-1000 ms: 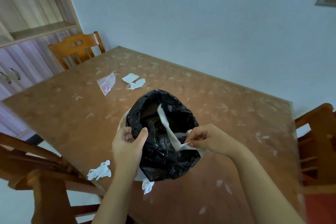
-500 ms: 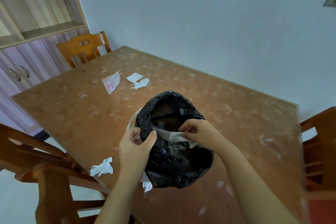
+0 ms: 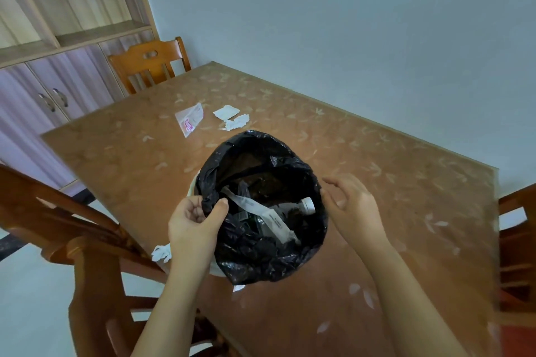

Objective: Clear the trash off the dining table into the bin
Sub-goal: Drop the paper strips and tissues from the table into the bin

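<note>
A white bin lined with a black bag (image 3: 261, 258) is held above the brown table (image 3: 377, 182). My left hand (image 3: 194, 223) pinches the bag's left rim. My right hand (image 3: 351, 206) hovers at the right rim, fingers apart, holding nothing. Inside the bag lie a long white paper strip (image 3: 261, 211) and a plastic bottle (image 3: 306, 206). On the table farther away lie a white packet with pink print (image 3: 190, 119) and torn white paper scraps (image 3: 232, 117). A crumpled tissue (image 3: 161, 252) sits at the near left edge, and a small white scrap (image 3: 238, 287) peeks from under the bin.
Wooden chairs stand at the near left (image 3: 66, 229), far end (image 3: 149, 62) and right (image 3: 516, 240). A cabinet with shelves and purple doors (image 3: 55, 87) stands at the left. A pale wall runs behind the table.
My right hand let go of the white paper strip, which dropped into the bag, and drew back to the right rim. My left hand kept its hold on the bag.
</note>
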`<action>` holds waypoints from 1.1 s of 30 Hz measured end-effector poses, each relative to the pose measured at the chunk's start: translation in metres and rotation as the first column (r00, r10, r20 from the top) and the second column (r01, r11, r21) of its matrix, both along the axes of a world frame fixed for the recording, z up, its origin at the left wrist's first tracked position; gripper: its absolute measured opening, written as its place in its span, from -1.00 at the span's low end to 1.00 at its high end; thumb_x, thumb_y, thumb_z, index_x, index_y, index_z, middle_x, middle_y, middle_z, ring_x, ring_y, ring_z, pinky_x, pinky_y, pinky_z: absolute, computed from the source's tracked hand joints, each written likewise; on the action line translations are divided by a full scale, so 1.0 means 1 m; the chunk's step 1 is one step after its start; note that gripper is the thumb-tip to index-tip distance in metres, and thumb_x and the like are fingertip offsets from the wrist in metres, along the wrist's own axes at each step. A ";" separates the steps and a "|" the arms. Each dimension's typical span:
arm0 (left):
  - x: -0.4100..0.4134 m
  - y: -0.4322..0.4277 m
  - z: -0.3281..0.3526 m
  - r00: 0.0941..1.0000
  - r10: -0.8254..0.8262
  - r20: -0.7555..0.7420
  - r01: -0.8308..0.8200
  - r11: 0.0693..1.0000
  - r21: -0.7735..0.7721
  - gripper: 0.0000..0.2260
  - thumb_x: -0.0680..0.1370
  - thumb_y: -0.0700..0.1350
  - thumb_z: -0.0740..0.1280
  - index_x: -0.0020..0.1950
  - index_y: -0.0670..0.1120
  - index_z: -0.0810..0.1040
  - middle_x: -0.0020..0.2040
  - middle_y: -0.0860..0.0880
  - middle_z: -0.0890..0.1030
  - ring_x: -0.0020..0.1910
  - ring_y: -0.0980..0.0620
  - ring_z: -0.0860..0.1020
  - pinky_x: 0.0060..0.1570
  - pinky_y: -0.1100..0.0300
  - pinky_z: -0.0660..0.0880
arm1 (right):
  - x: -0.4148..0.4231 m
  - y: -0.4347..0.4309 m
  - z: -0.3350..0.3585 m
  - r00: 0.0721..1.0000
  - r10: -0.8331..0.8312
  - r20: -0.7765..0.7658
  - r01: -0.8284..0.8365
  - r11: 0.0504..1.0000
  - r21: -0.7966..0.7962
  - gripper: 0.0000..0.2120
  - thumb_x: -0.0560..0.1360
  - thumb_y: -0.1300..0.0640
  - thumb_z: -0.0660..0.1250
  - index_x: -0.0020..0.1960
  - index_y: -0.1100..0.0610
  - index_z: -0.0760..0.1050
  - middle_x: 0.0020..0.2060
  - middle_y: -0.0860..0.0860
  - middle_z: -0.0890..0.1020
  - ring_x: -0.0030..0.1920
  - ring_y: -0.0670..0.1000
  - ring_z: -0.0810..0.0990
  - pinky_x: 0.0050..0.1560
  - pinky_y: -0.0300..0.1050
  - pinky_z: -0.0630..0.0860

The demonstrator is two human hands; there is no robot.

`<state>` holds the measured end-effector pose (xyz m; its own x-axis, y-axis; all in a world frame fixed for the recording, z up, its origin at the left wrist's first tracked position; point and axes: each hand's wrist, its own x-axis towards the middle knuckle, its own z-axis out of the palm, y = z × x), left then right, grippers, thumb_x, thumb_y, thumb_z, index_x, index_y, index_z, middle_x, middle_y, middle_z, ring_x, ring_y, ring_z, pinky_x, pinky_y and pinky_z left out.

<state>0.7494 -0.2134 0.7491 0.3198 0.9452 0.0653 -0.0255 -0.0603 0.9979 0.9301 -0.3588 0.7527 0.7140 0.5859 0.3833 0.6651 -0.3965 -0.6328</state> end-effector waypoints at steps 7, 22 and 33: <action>-0.041 0.028 0.004 0.998 0.025 0.059 -0.026 1.000 0.016 -0.81 0.44 -0.13 0.40 -0.27 -0.06 0.40 -0.34 -0.04 0.37 -0.26 -0.08 0.37 -0.22 -0.01 0.38 | -0.033 0.004 -0.010 0.988 -0.113 0.105 0.119 0.992 -0.052 -0.79 0.44 0.21 0.32 0.07 0.19 0.52 -0.02 0.12 0.59 0.00 0.14 0.51 -0.08 -0.05 0.45; -0.142 0.100 0.024 0.966 -0.175 0.191 0.188 0.981 -0.053 -0.85 0.36 -0.06 0.42 -0.21 0.03 0.45 -0.23 0.05 0.53 -0.22 0.10 0.52 -0.16 0.19 0.52 | -0.217 0.036 -0.046 0.908 -0.417 -0.028 0.408 0.899 -0.159 -0.79 0.43 0.19 0.32 0.05 0.18 0.53 -0.03 0.14 0.57 0.02 0.19 0.51 -0.07 -0.02 0.45; -0.131 0.149 0.016 0.952 -0.232 0.201 0.262 0.955 -0.137 -0.83 0.36 -0.05 0.41 -0.14 -0.05 0.48 -0.07 -0.11 0.60 -0.07 -0.10 0.58 -0.04 0.01 0.56 | -0.233 0.066 -0.085 0.865 -0.475 -0.163 0.423 0.865 -0.271 -0.78 0.45 0.18 0.29 0.08 0.15 0.51 0.02 0.09 0.57 -0.05 0.09 0.53 -0.13 -0.13 0.37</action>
